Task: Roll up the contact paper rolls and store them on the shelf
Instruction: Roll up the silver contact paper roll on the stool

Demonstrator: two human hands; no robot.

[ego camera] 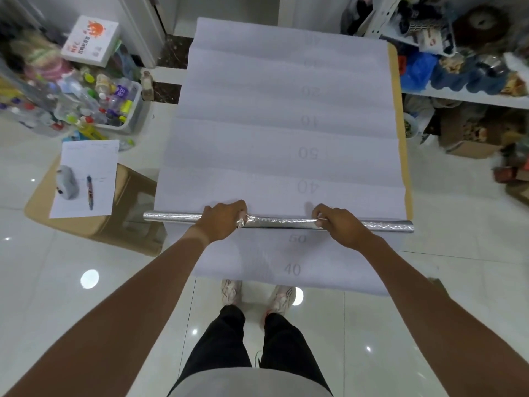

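Note:
A long sheet of contact paper [280,133] lies white backing side up on a table, printed with faint numbers. Its near part is wound into a thin silver roll [280,222] that runs crosswise. My left hand [221,222] grips the roll left of the middle. My right hand [337,223] grips it right of the middle. A loose flap of the sheet [286,262] hangs over the table's near edge below the roll. A white shelf [463,94] crowded with goods stands at the right.
A cardboard box [94,224] at the left carries a sheet of paper, a grey object [67,181] and a pen [90,191]. Behind it sits a bin of bottles [108,101]. Boxes stand under the shelf. My feet [257,293] are on glossy white tiles.

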